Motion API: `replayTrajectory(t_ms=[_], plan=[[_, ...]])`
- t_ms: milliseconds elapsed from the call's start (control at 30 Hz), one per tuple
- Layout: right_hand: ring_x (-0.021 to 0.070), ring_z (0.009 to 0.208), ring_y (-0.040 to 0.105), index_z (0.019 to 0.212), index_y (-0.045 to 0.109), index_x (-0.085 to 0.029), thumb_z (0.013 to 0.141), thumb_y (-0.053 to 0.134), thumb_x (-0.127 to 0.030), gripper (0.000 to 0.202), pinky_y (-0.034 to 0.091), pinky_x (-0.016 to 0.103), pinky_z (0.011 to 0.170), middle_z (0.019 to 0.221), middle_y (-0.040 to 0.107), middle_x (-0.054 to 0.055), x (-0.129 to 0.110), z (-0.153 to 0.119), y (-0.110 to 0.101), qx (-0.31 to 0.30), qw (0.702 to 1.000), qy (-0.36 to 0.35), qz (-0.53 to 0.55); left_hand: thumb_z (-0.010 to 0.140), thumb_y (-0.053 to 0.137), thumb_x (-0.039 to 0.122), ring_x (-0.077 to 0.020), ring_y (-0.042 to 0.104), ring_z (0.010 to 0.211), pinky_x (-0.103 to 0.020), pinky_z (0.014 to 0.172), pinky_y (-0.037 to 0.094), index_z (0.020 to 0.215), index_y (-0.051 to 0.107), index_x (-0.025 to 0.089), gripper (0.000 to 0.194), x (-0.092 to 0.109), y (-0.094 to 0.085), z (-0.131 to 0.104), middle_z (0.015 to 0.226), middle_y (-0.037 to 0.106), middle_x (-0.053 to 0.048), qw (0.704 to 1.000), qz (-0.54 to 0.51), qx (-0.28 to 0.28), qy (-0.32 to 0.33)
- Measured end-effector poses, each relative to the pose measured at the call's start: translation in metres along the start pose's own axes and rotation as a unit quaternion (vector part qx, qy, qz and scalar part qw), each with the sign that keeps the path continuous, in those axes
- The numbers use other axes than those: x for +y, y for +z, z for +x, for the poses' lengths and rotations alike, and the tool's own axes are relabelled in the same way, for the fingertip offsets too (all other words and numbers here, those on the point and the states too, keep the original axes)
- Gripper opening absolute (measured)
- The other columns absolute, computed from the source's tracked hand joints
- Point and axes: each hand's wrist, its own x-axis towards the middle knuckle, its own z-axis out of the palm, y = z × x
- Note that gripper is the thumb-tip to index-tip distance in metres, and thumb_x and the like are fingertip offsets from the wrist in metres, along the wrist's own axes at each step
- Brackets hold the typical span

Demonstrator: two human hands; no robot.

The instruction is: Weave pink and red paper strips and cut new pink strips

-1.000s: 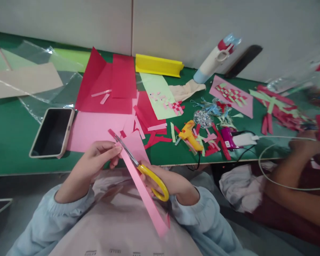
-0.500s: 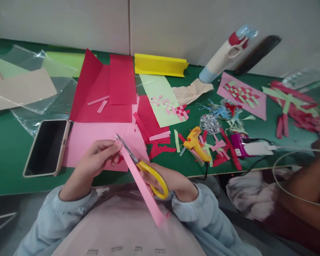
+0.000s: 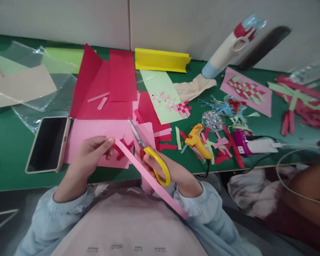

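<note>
Between thumb and fingers, my left hand (image 3: 96,153) pinches one end of a long pink paper strip (image 3: 152,179). The strip slants down to the right across my lap, its far end near my right sleeve. My right hand (image 3: 165,167) grips yellow-handled scissors (image 3: 157,161) with fingers in the loops. The blades point up and left, close together and apart from the strip's held end. Below the hands lies a pink paper sheet (image 3: 88,135) with dark red scraps (image 3: 122,151) on it.
A phone (image 3: 48,144) lies at left, near red card (image 3: 96,103). At right are a yellow glue gun (image 3: 198,142), paper scraps, a purple box (image 3: 241,142) with cables, and a white-blue bottle (image 3: 224,55). Another person's arm (image 3: 309,174) is at the far right.
The scissors have moved up and right, away from the strip's held end. My left hand has shifted slightly left, and the strip's loose end has swung to the right.
</note>
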Motion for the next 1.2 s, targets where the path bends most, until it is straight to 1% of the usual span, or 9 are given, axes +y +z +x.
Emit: replayTrajectory(t_ms=[267,367,500,600,700,900,1033,1133,1200], plan=[[0.0076,0.041,0.029,0.091,0.042,-0.024,0.098,0.044,-0.056,0.033,0.026,0.021,0.041,0.056,0.042,-0.009,-0.005,0.014,-0.011,0.079,0.995,0.021,0.065,0.086,0.072,0.032,-0.0115,0.055,0.057,-0.023,0.054,0.044,0.064,0.068,0.018,0.027,-0.007,-0.022,-0.015,0.06,0.062,0.001,0.999,-0.014,0.044,0.013],[0.0076,0.046,0.039,0.104,0.047,-0.024,0.089,0.06,-0.058,0.039,0.031,0.021,0.046,0.07,0.056,-0.006,-0.01,0.006,-0.017,0.145,0.987,-0.03,-0.064,0.09,0.068,0.029,-0.0109,0.055,0.06,-0.022,0.058,0.045,0.067,0.068,0.018,0.026,-0.007,-0.028,-0.021,0.061,0.06,0.003,0.999,0.013,0.028,0.019],[0.0203,0.08,0.066,0.121,0.049,-0.021,0.081,0.076,-0.046,0.055,0.047,0.028,0.068,0.092,0.069,0.006,-0.014,-0.011,-0.024,0.283,0.889,-0.074,-0.353,0.092,0.066,0.034,-0.0117,0.055,0.06,-0.022,0.058,0.045,0.066,0.066,0.019,0.03,-0.008,-0.032,-0.028,0.06,0.061,0.002,0.996,0.073,0.01,0.039],[0.0294,0.092,0.071,0.126,0.05,-0.015,0.085,0.073,-0.039,0.052,0.05,0.034,0.075,0.1,0.071,0.013,-0.013,-0.016,-0.024,0.365,0.801,-0.014,-0.475,0.091,0.066,0.039,-0.0127,0.054,0.058,-0.023,0.057,0.044,0.063,0.064,0.02,0.034,-0.011,-0.036,-0.033,0.058,0.06,0.002,0.992,0.116,0.019,0.052],[0.0328,0.102,0.071,0.134,0.046,-0.009,0.089,0.068,-0.03,0.055,0.052,0.037,0.081,0.11,0.071,0.018,-0.007,-0.015,-0.024,0.387,0.742,0.006,-0.548,0.088,0.068,0.041,-0.0129,0.055,0.06,-0.023,0.059,0.043,0.06,0.064,0.02,0.035,-0.015,-0.039,-0.038,0.058,0.061,0.001,0.989,0.133,0.045,0.047],[0.0323,0.11,0.069,0.142,0.045,-0.004,0.092,0.065,-0.024,0.057,0.053,0.038,0.09,0.117,0.069,0.022,0.007,-0.013,-0.028,0.366,0.664,-0.003,-0.652,0.082,0.075,0.042,-0.0138,0.057,0.059,-0.024,0.061,0.044,0.064,0.069,0.023,0.027,-0.024,-0.046,-0.047,0.056,0.062,0.002,0.991,0.093,0.096,0.01],[0.0333,0.107,0.068,0.148,0.043,-0.003,0.096,0.063,-0.028,0.062,0.054,0.039,0.088,0.121,0.065,0.025,0.012,-0.018,-0.025,0.366,0.612,-0.016,-0.701,0.081,0.074,0.041,-0.0136,0.058,0.059,-0.023,0.062,0.044,0.062,0.068,0.022,0.028,-0.028,-0.047,-0.049,0.054,0.061,0.001,0.991,0.098,0.089,0.015],[0.034,0.108,0.067,0.147,0.045,-0.004,0.096,0.062,-0.026,0.059,0.053,0.04,0.088,0.121,0.065,0.024,0.013,-0.024,-0.018,0.381,0.593,-0.03,-0.708,0.082,0.073,0.04,-0.0133,0.057,0.06,-0.023,0.063,0.045,0.062,0.068,0.022,0.027,-0.03,-0.047,-0.051,0.054,0.061,0.001,0.992,0.095,0.077,0.023],[0.0332,0.11,0.066,0.14,0.053,-0.005,0.097,0.062,-0.026,0.049,0.051,0.039,0.089,0.12,0.066,0.023,0.012,-0.029,-0.011,0.383,0.602,-0.051,-0.699,0.083,0.073,0.039,-0.013,0.058,0.06,-0.023,0.063,0.045,0.065,0.069,0.022,0.025,-0.031,-0.046,-0.053,0.056,0.062,0.001,0.993,0.09,0.075,0.021]])
